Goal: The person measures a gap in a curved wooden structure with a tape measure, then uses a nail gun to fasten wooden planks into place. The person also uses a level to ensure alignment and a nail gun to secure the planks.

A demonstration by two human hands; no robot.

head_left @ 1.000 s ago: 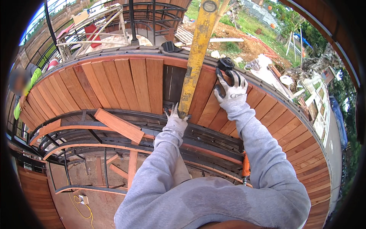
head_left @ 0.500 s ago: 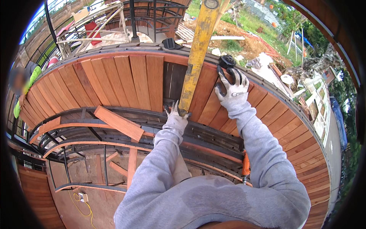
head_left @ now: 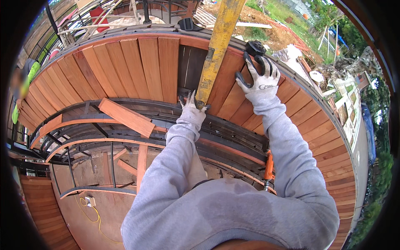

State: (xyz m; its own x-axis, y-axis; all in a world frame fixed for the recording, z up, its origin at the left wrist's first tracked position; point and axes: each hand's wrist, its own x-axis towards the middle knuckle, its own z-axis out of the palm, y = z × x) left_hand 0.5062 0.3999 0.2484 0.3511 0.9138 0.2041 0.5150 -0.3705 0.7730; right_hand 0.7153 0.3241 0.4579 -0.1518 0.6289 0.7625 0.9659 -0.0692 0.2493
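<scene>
A worn yellow spirit level (head_left: 216, 54) lies slantwise across the curved wooden slat surface, beside a gap where dark framing shows. My left hand (head_left: 193, 109), in a white and black work glove, grips its near end. My right hand (head_left: 262, 79), gloved alike, rests over the reddish-brown wooden slats (head_left: 227, 81) right of the level. Its thumb and fingers are spread, with the fingertips at a small black roundish object (head_left: 255, 48) on the far rim; whether they touch it I cannot tell. A loose wooden board (head_left: 126, 117) lies left of my left forearm.
An orange power tool (head_left: 268, 165) hangs by my right forearm. Curved black metal rails (head_left: 104, 135) run below the slats. A black clip-like object (head_left: 188, 24) sits on the far rim. At far left is another person (head_left: 26, 83). A yellow cord (head_left: 99, 223) lies on the floor.
The view has shifted, so the slats and rim sit higher in the picture. Both hands keep nearly the same places on the work; the level stays between them.
</scene>
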